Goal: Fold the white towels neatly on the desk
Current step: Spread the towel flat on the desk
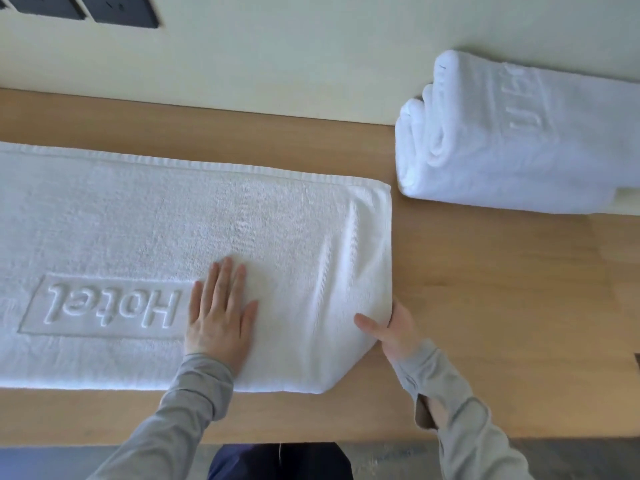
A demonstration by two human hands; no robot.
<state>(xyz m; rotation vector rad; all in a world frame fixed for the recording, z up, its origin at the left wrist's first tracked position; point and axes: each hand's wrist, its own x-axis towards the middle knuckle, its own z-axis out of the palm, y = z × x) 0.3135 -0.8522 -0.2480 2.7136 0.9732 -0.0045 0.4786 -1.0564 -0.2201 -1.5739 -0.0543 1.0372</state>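
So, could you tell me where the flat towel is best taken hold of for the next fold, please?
Probably at the near right corner of the towel, coming from the right over bare desk. That end is a free edge, and the corner curls up, leaving room for fingers beneath. The right hand pinches there, while the left hand presses flat on the middle.

Two white towels: one embossed towel [173,230] spread flat, one folded towel [519,150] in a thick bundle. Two hands: left hand [220,320], right hand [391,332]. Two grey sleeves: left sleeve [187,403], right sleeve [460,420]. One wooden desk [485,289]. Two dark wall panels: left panel [48,5], right panel [121,10].
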